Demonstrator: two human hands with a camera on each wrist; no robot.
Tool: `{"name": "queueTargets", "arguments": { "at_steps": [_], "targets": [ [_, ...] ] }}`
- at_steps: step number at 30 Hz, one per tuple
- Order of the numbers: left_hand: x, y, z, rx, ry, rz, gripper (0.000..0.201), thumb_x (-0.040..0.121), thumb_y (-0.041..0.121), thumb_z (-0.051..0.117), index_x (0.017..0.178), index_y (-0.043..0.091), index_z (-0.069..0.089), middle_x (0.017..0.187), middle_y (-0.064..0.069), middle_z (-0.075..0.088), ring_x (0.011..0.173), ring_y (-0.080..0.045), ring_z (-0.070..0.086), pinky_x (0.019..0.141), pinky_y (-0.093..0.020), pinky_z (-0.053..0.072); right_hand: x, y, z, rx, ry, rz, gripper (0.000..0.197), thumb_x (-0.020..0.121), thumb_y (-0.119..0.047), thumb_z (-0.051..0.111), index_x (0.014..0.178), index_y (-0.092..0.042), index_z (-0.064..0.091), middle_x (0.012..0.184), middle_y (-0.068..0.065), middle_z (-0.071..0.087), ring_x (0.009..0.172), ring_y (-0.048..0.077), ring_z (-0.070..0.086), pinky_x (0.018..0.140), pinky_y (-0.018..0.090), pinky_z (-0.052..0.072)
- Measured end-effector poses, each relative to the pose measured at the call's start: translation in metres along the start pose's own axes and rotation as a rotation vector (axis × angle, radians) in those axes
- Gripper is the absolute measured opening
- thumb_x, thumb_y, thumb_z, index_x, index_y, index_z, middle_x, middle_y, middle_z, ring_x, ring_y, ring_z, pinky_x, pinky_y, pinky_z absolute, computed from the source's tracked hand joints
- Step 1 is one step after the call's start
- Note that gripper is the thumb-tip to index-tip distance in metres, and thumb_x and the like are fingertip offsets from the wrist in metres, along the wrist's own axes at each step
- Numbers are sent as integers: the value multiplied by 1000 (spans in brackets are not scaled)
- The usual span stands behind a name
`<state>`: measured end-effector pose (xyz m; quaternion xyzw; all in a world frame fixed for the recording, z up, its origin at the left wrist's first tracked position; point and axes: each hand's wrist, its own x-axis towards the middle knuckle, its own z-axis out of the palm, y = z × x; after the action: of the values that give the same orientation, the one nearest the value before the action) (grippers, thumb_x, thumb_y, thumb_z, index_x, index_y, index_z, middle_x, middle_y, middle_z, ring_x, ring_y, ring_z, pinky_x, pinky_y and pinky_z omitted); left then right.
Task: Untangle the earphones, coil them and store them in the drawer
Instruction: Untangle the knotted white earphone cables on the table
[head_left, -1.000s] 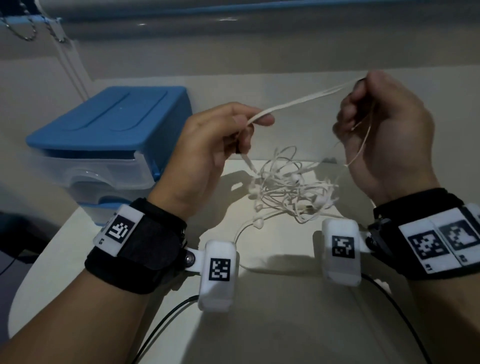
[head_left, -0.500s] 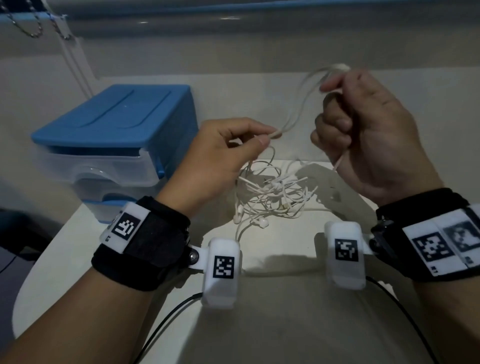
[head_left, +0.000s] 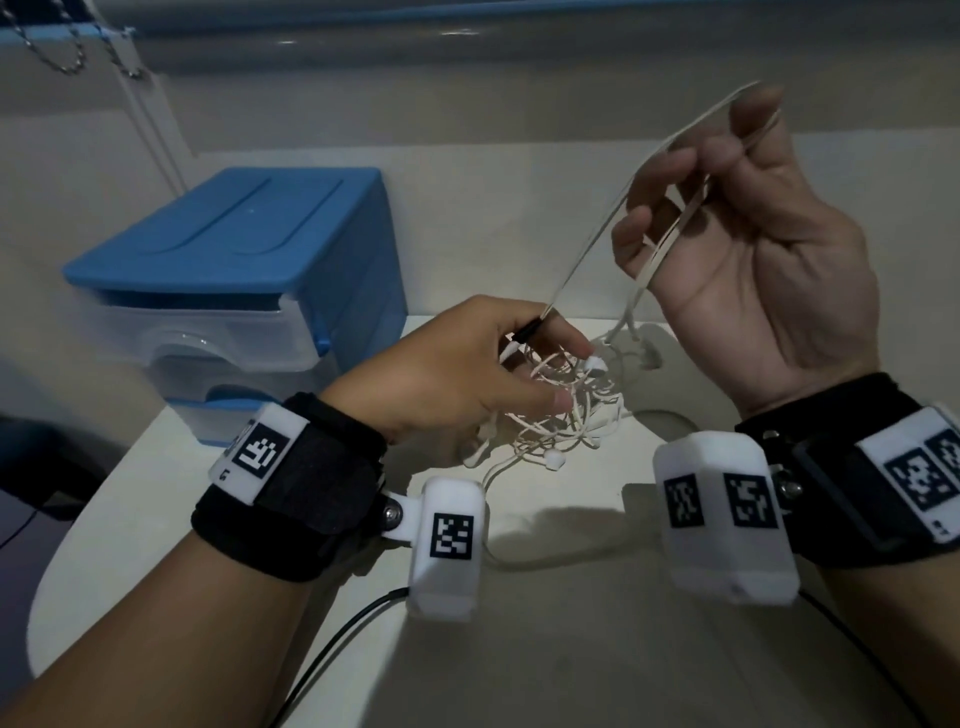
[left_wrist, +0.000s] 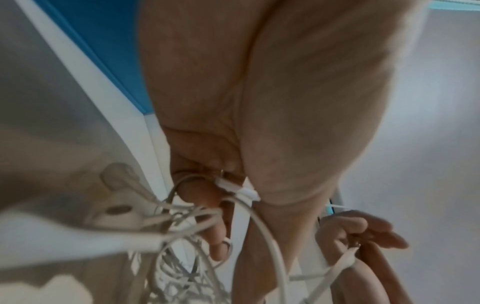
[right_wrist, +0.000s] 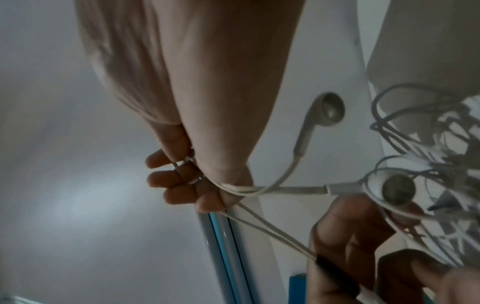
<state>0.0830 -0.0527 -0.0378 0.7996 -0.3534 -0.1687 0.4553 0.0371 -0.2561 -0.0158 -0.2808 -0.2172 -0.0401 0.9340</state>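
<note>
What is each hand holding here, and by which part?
Both hold the earphones' cable: the right hand has it looped around its fingers, the left hand pinches it at the dark sleeve near its end.

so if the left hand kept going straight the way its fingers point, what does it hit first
Probably the tangle of earphones: the left hand points forward-right into it, fingertips already among the strands. Depth is unclear.

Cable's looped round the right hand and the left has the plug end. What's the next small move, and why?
Probably bring the left hand up and round the right hand for another wrap. The cable runs taut between them, loops already lie round the right fingers, and the tangled earphones still lie on the table; the drawer is shut.
</note>
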Motion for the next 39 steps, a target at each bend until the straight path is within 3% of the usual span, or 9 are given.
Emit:
{"name": "queueTargets", "arguments": {
  "at_steps": [4,9,15,19,23,26,30,34,39],
  "targets": [
    [2,-2,3,29,-9,13,27,89,21,78,114,32,75,108,-2,68,82,-5,62,77,-23,53,0,3,1,57,21,-8,30,100,1,30,107,-13,56,90,4,51,91,19,53,84,34,35],
    [4,-4,3,21,-2,42,10,94,19,73,103,16,72,98,-2,66,72,-2,54,68,-21,45,1,-1,1,17,-13,7,28,97,2,32,107,-13,53,84,4,48,73,14,46,73,27,33],
    [10,-9,1,-17,204,82,7,99,24,66,102,19,62,92,2,61,81,-10,56,80,-40,50,1,-5,-1,-439,24,119,14,101,-16,40,97,-15,53,67,0,31,52,10,21,53,25,19],
    [11,-7,1,-83,313,99,11,100,16,64,110,12,61,89,-3,56,69,-9,48,64,-21,42,2,9,-5,-825,162,140,6,95,-1,59,96,-4,63,59,2,33,46,10,25,49,26,20],
    [10,-3,1,-80,357,128,10,98,12,66,107,10,64,87,-4,61,73,-14,51,66,-24,43,0,15,-13,-1170,192,197,9,85,-3,77,92,1,72,50,-6,45,46,10,34,47,22,31],
    [11,-4,1,-74,384,148,6,96,9,66,102,9,67,87,-2,62,74,-11,53,67,-22,44,-3,15,-18,-1298,160,246,14,83,-6,81,84,3,71,47,-10,43,48,12,34,51,29,31],
    [11,-4,2,-123,371,106,9,95,14,68,104,15,67,86,5,59,65,-2,48,64,-20,39,-3,14,-14,-1300,155,214,8,89,-5,75,85,1,71,49,-9,44,48,11,36,52,28,32],
    [11,-2,-1,-228,363,44,20,86,23,65,105,18,66,81,3,52,61,-7,43,62,-27,35,3,11,-11,-1032,247,163,12,92,-4,65,80,-5,66,67,9,41,53,16,31,53,32,22],
    [7,1,2,-125,268,39,13,97,27,69,106,19,70,82,15,61,64,-4,48,68,-24,40,3,9,-12,-854,229,207,8,97,-8,57,93,-2,61,66,-1,49,55,12,38,51,22,30]
  ]
}}
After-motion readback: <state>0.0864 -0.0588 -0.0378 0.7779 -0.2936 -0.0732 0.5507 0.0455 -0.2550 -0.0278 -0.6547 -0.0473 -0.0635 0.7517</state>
